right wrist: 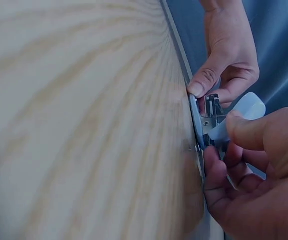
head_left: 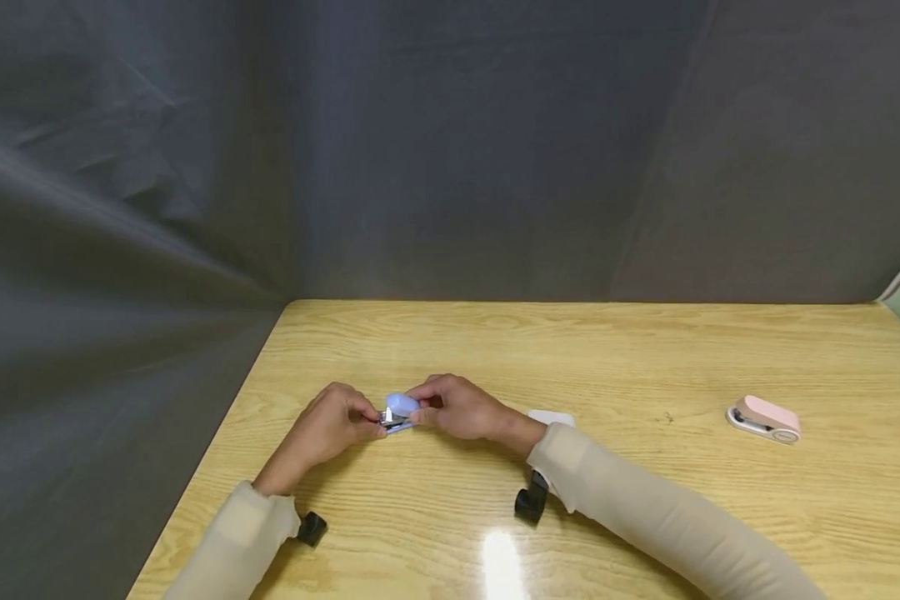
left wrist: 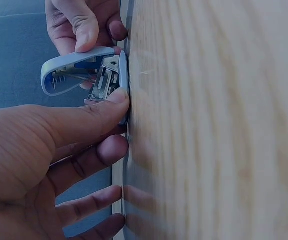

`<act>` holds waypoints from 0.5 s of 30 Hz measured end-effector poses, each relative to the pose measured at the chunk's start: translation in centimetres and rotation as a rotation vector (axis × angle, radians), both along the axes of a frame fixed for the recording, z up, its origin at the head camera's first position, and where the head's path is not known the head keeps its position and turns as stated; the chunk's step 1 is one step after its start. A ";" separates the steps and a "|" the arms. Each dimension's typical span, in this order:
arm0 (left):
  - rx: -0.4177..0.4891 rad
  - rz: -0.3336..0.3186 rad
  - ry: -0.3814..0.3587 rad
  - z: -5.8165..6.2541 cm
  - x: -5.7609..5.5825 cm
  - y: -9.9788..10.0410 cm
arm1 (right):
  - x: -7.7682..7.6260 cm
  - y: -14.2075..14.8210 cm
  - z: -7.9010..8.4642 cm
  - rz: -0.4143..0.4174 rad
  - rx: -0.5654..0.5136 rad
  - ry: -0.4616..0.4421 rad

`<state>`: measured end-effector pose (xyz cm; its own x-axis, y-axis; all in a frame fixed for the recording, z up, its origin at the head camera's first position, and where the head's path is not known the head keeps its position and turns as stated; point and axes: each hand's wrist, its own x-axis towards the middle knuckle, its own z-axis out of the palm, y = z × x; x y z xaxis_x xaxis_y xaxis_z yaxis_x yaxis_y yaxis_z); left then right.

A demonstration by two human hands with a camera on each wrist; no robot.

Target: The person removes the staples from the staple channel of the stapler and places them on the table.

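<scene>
A small light-blue stapler [head_left: 401, 406] lies low over the wooden table, between both hands. Its top cover [right wrist: 251, 105] is tipped up away from the base, and a metal staple channel [left wrist: 103, 82] with a spring shows inside. My left hand [head_left: 332, 423] pinches the front end of the base between thumb and fingers, its other fingers spread loosely in the left wrist view. From the other side, my right hand [head_left: 461, 408] grips the cover near the hinge end, thumb on the cover. Fingers hide part of the base.
A pink and white stapler [head_left: 765, 418] stands on the table [head_left: 645, 358] at the right. Partly hidden behind the right forearm is a white object [head_left: 551, 417]. Dark cloth [head_left: 465, 167] hangs behind the table and along its left side.
</scene>
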<state>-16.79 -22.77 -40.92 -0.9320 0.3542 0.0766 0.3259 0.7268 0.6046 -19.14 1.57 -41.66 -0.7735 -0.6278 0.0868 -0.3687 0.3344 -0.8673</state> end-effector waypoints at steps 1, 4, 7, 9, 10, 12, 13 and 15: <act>-0.001 -0.001 -0.001 0.1 0.0 0.0 | 0.0 0.0 0.1 0.001 -0.001 -0.004; -0.007 0.002 0.000 0.3 -0.1 0.0 | -0.2 0.0 0.1 0.001 -0.005 -0.011; -0.013 0.013 0.003 0.4 -0.1 0.1 | -0.3 -0.1 0.2 -0.003 -0.011 -0.015; -0.008 0.009 0.003 0.4 -0.1 0.1 | -0.3 0.0 0.2 -0.010 -0.012 -0.009; -0.008 0.005 0.002 0.4 -0.1 0.1 | -0.2 0.0 0.2 -0.011 -0.012 -0.002; -0.007 -0.008 0.000 0.4 -0.1 0.1 | -0.2 0.0 0.2 0.000 -0.002 0.027; -0.006 -0.017 -0.001 0.3 -0.1 0.0 | -0.1 0.0 0.1 0.007 0.003 0.041; -0.007 -0.037 0.003 0.3 -0.1 -0.1 | 0.0 0.1 0.1 0.021 0.006 0.067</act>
